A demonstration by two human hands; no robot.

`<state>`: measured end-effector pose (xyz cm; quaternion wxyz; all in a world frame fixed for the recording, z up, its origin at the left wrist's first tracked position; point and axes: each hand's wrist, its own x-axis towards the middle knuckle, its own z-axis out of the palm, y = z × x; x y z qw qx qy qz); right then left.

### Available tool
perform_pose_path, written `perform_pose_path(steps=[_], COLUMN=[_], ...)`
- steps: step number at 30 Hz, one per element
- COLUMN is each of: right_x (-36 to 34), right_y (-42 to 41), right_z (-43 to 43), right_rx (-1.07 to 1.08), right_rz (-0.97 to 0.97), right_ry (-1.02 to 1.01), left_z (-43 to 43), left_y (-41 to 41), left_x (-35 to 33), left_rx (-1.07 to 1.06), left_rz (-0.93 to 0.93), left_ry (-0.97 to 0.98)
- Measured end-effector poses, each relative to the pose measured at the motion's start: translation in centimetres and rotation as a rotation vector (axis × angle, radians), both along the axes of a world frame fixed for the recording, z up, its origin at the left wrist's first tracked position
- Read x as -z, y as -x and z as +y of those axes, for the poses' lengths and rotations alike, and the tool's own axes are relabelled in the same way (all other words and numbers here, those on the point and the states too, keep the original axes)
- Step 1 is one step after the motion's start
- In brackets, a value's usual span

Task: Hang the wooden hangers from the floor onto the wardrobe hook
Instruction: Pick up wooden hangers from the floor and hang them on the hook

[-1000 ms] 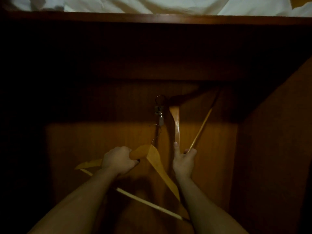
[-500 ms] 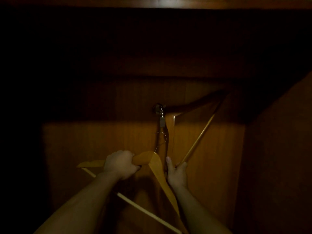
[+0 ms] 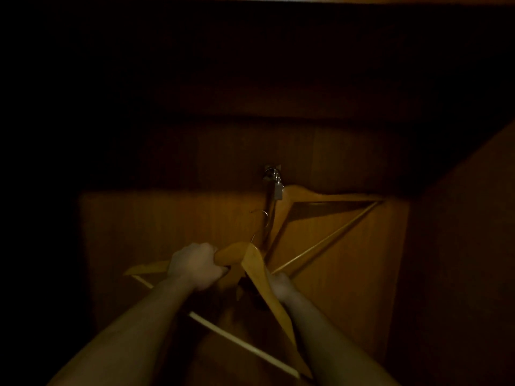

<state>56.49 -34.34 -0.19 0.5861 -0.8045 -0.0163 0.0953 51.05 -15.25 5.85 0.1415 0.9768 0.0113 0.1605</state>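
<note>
Right hand [image 3: 280, 285]: motion-blurred, mostly behind the near hanger [image 3: 252, 264]; grip unreadable. Left hand [image 3: 195, 270]: fingertips hidden, curled under that hanger. Its wire hook [image 3: 264, 218]: faint, partly lost in the gloom. Wardrobe hook [image 3: 271, 174]: small, dim; how the far hanger [image 3: 320, 200] sits on it is unclear. Wardrobe [image 3: 362, 274]: top and left lost in black. Left forearm [image 3: 133, 330] and right forearm [image 3: 328, 335]: cut by the bottom edge.

Single head-worn view, facing wardrobe back panel [image 3: 354, 280], close, perhaps slightly below hook [image 3: 271, 174].
</note>
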Motion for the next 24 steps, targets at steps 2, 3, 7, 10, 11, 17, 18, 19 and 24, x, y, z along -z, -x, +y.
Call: perform_pose_path(steps=[2, 3, 7, 10, 11, 17, 18, 19, 24], right_x=[0.0, 0.0, -1.1, -2.0, -2.5, -3.5, -3.5, -3.6, -3.4], right_y=[0.0, 0.0, 0.7, 1.6, 2.1, 4.0, 4.2, 4.5, 5.7], right_z=[0.1, 0.0, -0.7, -1.7, -2.1, -5.0, -5.5, -6.0, -8.0], right_rx=[-0.011, -0.02, -0.05, -0.052, -0.032, -0.083, -0.079, -0.077, -0.112], right_rz=[-0.026, -0.045, -0.092, -0.135, -0.135, -0.248, -0.29, -0.34, -0.466], right_ry=[-0.005, -0.005, 0.045, 0.027, 0.01, 0.058, 0.113, 0.185, 0.458], left_z=[0.2, 0.2, -0.1, -0.3, -0.3, -1.5, -1.8, -2.2, -5.3], left_y=[0.3, 0.4, 0.8, 0.8, 0.7, 0.3, 0.2, 0.2, 0.7], left_x=[0.0, 0.0, 0.0, 0.0, 0.0, -0.3, -0.3, -0.3, -0.2], left_rx=[-0.001, 0.0, -0.008, -0.024, -0.033, -0.049, -0.042, -0.033, -0.002], left_rz=[0.012, 0.014, -0.029, -0.038, -0.043, -0.094, -0.092, -0.086, -0.064], left_ry=[0.016, 0.024, 0.032, 0.052, 0.056, 0.098, 0.102, 0.095, 0.019])
